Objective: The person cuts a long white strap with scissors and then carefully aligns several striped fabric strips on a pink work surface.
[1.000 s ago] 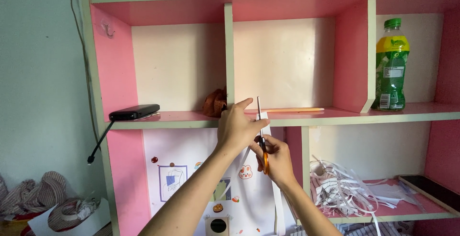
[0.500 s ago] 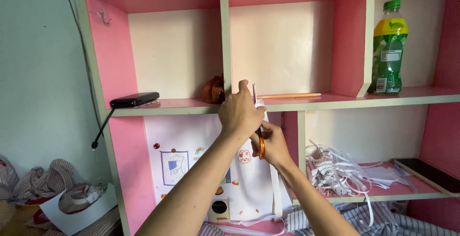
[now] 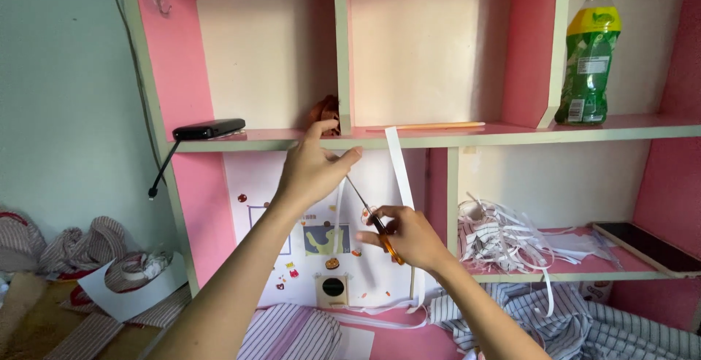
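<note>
The left hand (image 3: 312, 170) is raised in front of the pink shelf unit (image 3: 182, 90), thumb and forefinger pinched on the top edge of a sheet of white paper (image 3: 380, 185) that hangs down before the lower compartment. The right hand (image 3: 409, 236) sits lower, at about 4 o'clock from the left one, its fingers closed through the orange handles of a pair of scissors (image 3: 369, 214). The blades point up and to the left, toward 11 o'clock, so their long axis runs on a slant from the right hand toward the pinched fingertips of the left. The tip ends just below the left thumb; whether the blades are parted is too fine to tell.

A narrow white paper strip (image 3: 400, 166) stands nearly upright just at 1 o'clock from the right hand, its long axis vertical and roughly parallel to the paper's hanging edge. The right hand is the nearer one to that strip.

Behind the hands, a decorated sheet with small stickers (image 3: 321, 243) leans in the compartment. At 3 o'clock lies a heap of cut paper strips (image 3: 511, 236). On the upper shelf stand a green bottle (image 3: 588, 53) and, far left, a black power bank (image 3: 208, 128).
</note>
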